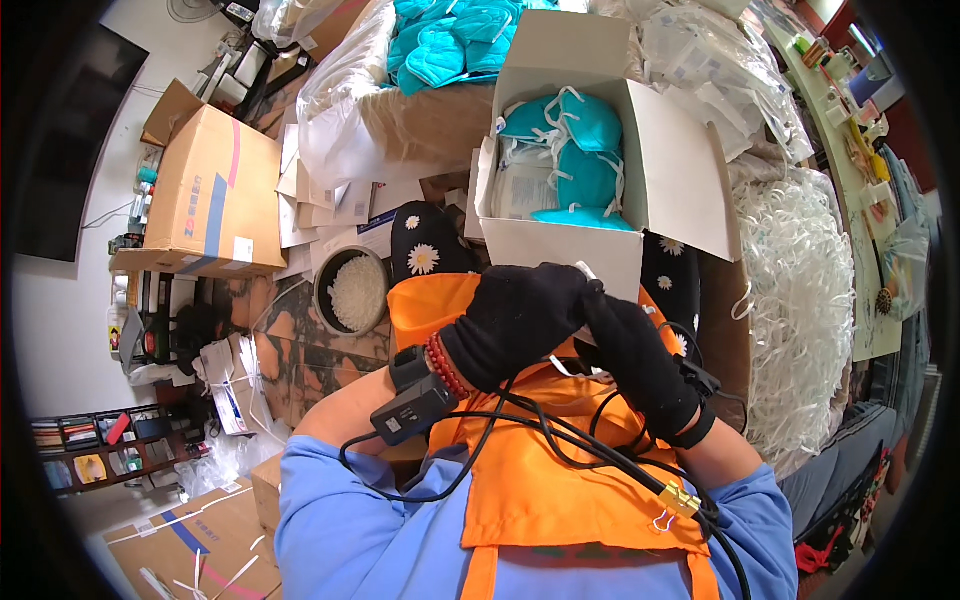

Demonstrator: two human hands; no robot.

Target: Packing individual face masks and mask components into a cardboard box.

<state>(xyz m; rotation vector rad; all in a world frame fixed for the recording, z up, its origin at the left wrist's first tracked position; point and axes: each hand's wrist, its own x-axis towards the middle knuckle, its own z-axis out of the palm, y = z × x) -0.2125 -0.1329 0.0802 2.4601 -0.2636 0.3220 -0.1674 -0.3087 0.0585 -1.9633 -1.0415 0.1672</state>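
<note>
Over my lap, my left hand (525, 315) and my right hand (635, 350), both in black gloves, meet with fingers pinched together. A thin white elastic strap (580, 373) loops out below the gloves, and a small white end pokes out above the fingertips. My fingers hide most of what they hold. Just beyond stands an open white carton (560, 242), its flaps spread. Teal cup-shaped masks (588, 178) with white straps lie inside it, beside a clear plastic packet (522, 190).
White straps (795, 310) fill a big lined box at right. More teal masks (455, 45) heap in a plastic-lined box at the back. At left are a bowl of white bits (357, 293) and a brown carton (215, 190). Black cables (590, 440) cross my orange apron (560, 505).
</note>
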